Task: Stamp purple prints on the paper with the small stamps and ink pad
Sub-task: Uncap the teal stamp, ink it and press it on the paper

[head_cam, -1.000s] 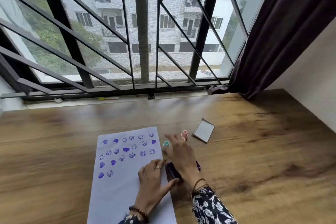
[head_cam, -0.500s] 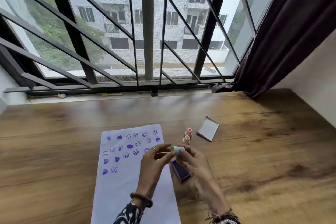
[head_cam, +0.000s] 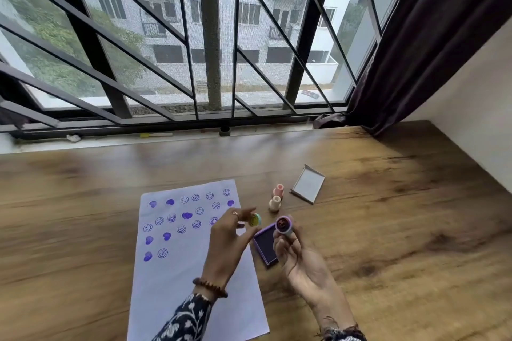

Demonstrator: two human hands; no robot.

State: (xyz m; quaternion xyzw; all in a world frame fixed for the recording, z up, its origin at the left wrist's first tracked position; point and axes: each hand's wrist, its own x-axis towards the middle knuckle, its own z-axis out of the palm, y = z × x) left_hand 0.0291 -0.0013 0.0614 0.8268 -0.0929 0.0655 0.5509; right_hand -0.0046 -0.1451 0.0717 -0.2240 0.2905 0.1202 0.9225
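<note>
The stamp [head_cam: 283, 225], its inked face turned up, is pinched in the right hand [head_cam: 299, 255] just above the open ink pad [head_cam: 265, 246]; the left hand [head_cam: 228, 238] pinches its teal cap [head_cam: 255, 219]. Next, I judge, turn it face-down, dab the pad squarely, then press onto bare paper [head_cam: 194, 285] left of the pad, below the rows of prints.

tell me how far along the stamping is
Done: purple prints fill the top of the paper; its lower part is blank. In hand: right hand holds an uncapped stamp, left hand its teal cap. Left: inking on the open ink pad, more prints.
</note>
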